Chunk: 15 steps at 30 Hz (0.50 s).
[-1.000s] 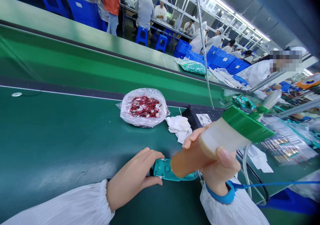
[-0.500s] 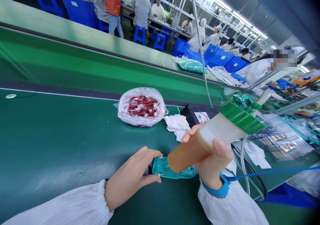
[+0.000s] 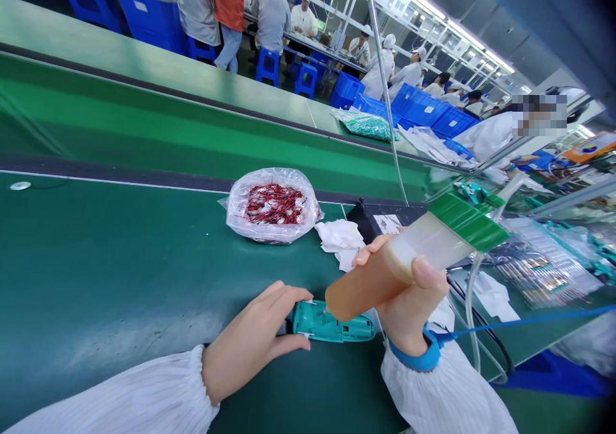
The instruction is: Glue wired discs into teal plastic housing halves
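My left hand (image 3: 262,331) lies on the work surface with thumb and fingers gripping the left end of a teal plastic housing half (image 3: 312,321). The housing lies flat with its hollow inner side up. My right hand (image 3: 409,302), with a blue wrist strap, is wrapped round a thick glue-dispensing syringe (image 3: 375,286). It holds amber-brown material and has a green cap with a clear hose. The syringe is tilted, its lower end above the middle of the housing and covering part of it. Its tip hardly shows, so contact cannot be told.
A clear bag of red-wired round discs (image 3: 274,206) stands behind my hands. White tissue (image 3: 339,241) and a black box (image 3: 370,219) lie to its right. A single disc (image 3: 20,185) is at far left. Cables (image 3: 481,331) hang at right; a green conveyor (image 3: 168,126) runs behind.
My right hand has lifted the syringe slightly and shifted it right, showing more of the housing's inside. The left hand and housing stay put. A person in orange has moved right in the background.
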{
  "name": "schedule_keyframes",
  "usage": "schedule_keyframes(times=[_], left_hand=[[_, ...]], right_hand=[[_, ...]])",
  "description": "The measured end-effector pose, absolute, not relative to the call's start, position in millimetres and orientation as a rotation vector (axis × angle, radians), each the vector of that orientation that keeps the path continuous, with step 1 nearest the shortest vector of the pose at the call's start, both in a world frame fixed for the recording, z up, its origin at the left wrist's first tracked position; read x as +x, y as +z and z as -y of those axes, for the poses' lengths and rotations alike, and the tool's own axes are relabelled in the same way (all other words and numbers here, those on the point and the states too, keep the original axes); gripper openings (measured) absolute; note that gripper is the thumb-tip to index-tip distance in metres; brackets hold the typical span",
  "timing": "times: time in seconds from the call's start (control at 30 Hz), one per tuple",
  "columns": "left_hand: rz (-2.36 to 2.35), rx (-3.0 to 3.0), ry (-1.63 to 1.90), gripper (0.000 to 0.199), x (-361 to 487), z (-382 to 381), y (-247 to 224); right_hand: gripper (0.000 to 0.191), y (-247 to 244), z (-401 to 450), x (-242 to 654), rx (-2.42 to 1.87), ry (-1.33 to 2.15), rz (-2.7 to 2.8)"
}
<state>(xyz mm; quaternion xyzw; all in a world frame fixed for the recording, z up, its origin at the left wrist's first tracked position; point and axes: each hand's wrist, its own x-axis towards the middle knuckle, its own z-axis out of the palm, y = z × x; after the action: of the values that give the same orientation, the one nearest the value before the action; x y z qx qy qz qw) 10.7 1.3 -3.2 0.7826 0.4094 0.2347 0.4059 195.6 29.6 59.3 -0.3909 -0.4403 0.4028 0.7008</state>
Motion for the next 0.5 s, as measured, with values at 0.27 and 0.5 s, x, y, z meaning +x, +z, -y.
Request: schedule_keyframes(times=[0.27,0.5], left_hand=[[-1.049,1.956,0.591,0.038,10.2,-0.8,-3.0],[-1.018,1.957,0.629,0.033,10.1,0.0,-4.7]], right_hand=[[0.017,59.9,-30.8,199.1,-0.877,0.85,1.058],[0.017,63.0,-29.7,197.9,-0.878,0.867,1.096]])
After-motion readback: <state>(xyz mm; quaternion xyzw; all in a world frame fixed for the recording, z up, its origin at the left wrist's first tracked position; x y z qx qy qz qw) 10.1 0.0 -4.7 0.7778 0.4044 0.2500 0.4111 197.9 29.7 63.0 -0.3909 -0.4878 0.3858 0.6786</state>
